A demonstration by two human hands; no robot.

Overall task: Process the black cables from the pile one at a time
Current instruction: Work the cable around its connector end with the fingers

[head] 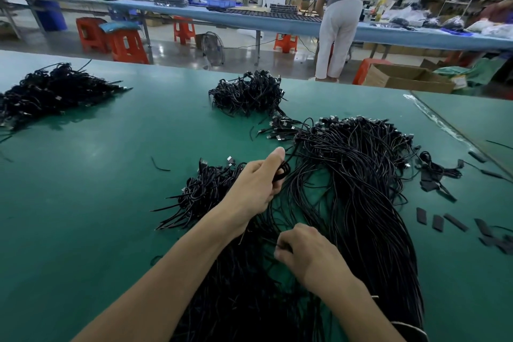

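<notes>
Single view, worn on the head, wide-angled. Looking forward and down across a green table (83, 203), close above the cable pile (361, 189) at lower middle. Farther off, along the top edge, a long bench (177, 10) across the workshop.

Along the right of the green worktop (97, 175), scattered flat black strips (438, 223). Beyond, on the shiny floor (166, 51), orange stools (127, 47), a floor fan (212, 46), an open cardboard box (408, 80). At a long blue bench (277, 19), a person (340, 8) standing, back turned.
</notes>
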